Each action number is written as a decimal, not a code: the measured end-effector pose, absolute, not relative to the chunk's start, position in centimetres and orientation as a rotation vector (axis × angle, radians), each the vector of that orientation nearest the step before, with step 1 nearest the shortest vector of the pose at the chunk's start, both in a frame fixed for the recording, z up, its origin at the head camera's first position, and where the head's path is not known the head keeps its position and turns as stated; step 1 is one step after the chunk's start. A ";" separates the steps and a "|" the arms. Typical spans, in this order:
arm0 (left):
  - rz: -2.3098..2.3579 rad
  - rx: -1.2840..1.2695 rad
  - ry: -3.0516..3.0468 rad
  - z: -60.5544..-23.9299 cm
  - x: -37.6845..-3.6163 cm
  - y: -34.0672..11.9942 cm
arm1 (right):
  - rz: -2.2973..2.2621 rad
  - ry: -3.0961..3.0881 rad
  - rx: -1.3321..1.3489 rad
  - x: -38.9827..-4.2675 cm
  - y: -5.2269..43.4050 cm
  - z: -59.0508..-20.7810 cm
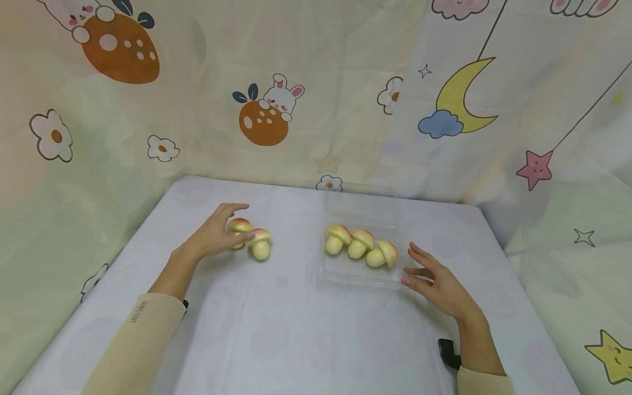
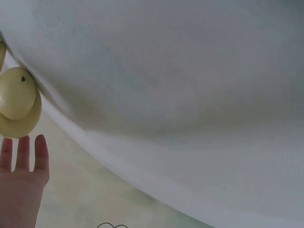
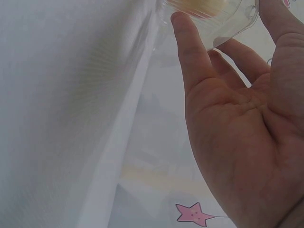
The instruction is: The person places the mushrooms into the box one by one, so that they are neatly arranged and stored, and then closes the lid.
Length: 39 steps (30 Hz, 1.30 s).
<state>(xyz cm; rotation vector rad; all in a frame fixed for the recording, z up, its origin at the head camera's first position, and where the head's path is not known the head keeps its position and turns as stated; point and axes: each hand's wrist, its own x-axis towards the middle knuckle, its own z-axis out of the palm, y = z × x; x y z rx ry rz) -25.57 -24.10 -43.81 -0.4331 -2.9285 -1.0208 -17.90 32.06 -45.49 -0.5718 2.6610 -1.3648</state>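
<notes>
Two yellow toy mushrooms with reddish cap tops lie at the left of the table. My left hand (image 1: 214, 233) reaches over them, fingers stretched out and thumb apart. Its thumb overlaps the cap of the nearer mushroom (image 1: 260, 251); the farther mushroom (image 1: 239, 225) sits between thumb and fingers, partly hidden. In the left wrist view, straight fingers (image 2: 42, 154) end close to a mushroom (image 2: 18, 92). My right hand (image 1: 439, 282) is at the right side of a clear plastic box (image 1: 355, 278), fingers loosely spread, fingertips right at its wall. Three mushrooms (image 1: 361, 243) lie in a row inside the box.
A white cloth covers the table (image 1: 291, 334). The box's clear lid (image 1: 362, 207) stands open at its far side. Behind the table hangs a patterned curtain (image 1: 207, 109) with rabbits, flowers, stars and a moon.
</notes>
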 end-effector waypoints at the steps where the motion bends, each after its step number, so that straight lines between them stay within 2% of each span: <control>1: -1.023 -0.437 -2.932 -43.9 -25.6 -24.2 | -1.365 2.661 -0.571 -17.9 32.1 -45.5; 11: -1.069 -0.385 -2.976 -44.0 -25.4 -25.0 | -1.370 2.655 -0.569 -17.9 32.2 -45.7; 39: -1.069 -0.436 -3.004 -44.7 -25.4 -26.1 | -1.346 2.672 -0.561 -18.0 32.3 -45.8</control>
